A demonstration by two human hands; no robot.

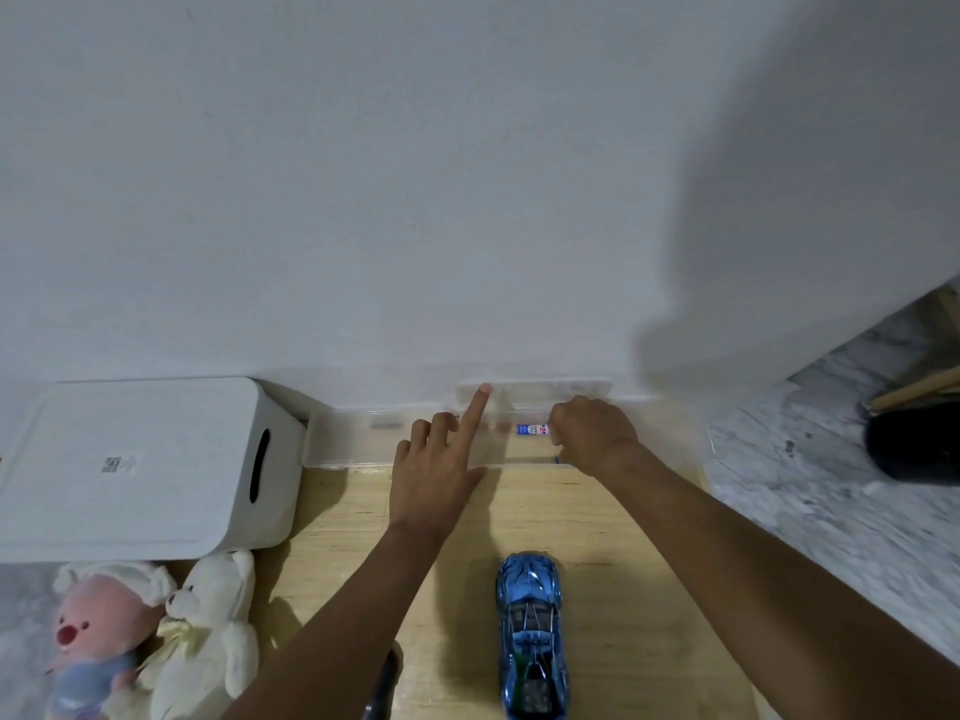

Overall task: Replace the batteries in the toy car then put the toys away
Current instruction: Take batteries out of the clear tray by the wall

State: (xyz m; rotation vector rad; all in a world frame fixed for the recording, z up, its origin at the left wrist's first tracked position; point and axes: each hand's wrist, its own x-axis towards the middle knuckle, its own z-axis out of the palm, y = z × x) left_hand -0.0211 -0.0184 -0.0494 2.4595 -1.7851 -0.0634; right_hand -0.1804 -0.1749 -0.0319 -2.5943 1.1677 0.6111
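Toy car (530, 636) (shiny blue), upright

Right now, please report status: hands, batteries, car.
Left hand flat on clear box, index holding lid up. Right hand closed on battery inside. Blue toy car untouched, nothing blocking.

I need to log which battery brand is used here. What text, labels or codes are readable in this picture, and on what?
Battery in the clear plastic box: blue and white label with red letters, too blurred to read.
White storage bin lid: small sticker with a QR-style code and print, too small to read.
Blue toy car: no legible text.
Nothing else carries writing.
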